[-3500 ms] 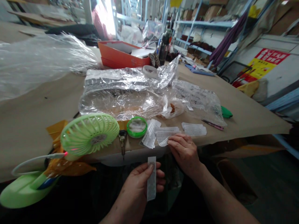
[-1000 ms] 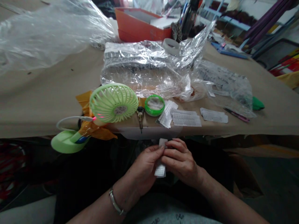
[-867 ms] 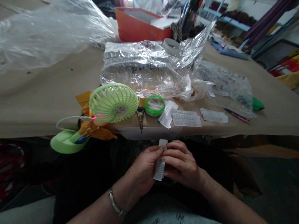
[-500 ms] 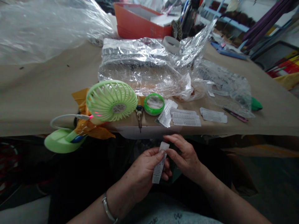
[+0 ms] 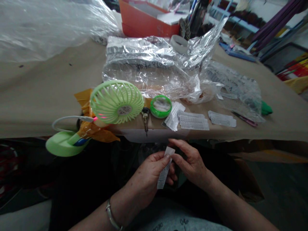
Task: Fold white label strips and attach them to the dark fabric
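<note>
Pinched under my left thumb is a narrow white printed label (image 5: 163, 177), slanting upright just below the table edge. My left hand (image 5: 150, 175) is closed around it, its fingertips showing behind the strip. My right hand (image 5: 192, 162) is beside the label's upper end, with the thumb tip at its edge and the index finger stretched out apart from the thumb. The other right fingers are mostly hidden. On the table edge ahead lie a loose bunch of white labels (image 5: 173, 117), a printed stack (image 5: 193, 121) and a smaller stack (image 5: 221, 118).
A green fan (image 5: 117, 102) is taped at the table edge, left of a pointed tool (image 5: 146, 120) and a round green container (image 5: 161, 107) with white filling. Behind are clear plastic bags (image 5: 146, 70), a tape roll (image 5: 179, 44) and an orange box (image 5: 149, 29). A pink pen-like tool (image 5: 245, 119) lies right.
The view has shifted slightly, so the table things appear a little higher and further right. Both hands and the label keep almost the same pose.
</note>
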### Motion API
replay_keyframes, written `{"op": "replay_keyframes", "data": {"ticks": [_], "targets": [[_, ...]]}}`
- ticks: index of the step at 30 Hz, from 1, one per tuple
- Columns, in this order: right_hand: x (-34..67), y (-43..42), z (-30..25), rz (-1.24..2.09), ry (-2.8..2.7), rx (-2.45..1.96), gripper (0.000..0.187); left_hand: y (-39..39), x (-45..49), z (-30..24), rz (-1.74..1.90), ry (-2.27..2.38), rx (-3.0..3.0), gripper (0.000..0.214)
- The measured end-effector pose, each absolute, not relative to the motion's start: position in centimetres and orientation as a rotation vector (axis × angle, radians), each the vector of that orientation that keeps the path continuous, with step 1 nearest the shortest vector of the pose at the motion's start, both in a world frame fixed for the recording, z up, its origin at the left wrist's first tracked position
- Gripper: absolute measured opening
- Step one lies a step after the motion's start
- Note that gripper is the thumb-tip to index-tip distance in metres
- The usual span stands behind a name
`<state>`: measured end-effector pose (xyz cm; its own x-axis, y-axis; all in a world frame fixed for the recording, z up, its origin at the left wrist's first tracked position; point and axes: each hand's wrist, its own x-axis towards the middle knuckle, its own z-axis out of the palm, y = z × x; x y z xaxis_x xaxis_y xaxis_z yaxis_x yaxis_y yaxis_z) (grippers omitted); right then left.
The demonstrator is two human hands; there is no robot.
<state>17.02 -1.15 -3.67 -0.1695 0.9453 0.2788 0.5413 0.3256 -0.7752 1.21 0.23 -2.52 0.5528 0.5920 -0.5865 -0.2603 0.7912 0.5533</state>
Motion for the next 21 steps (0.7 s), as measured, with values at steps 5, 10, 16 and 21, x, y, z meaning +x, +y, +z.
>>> {"op": "replay_keyframes", "data": {"ticks": [5,10,16,21], "targets": [[16.7,-1.2,-3.8,0.657,-1.885,-1.287,0.027,0.1,1.1,-2.6,0.521,0.853,0.433,0.019],[16.4,-1.3,-4.0,0.782,-1.700,-1.343,0.032,0.1,1.1,-2.5,0.526,0.873,0.434,0.018],[15.4,-0.9,-4.1,1.275,-1.248,-1.298,0.015,0.2,0.9,-2.2,0.565,0.897,0.512,0.021],[14.7,-0.5,-4.5,1.536,-0.985,-1.192,0.019,0.0,0.8,-2.4,0.581,0.917,0.599,0.024]]}}
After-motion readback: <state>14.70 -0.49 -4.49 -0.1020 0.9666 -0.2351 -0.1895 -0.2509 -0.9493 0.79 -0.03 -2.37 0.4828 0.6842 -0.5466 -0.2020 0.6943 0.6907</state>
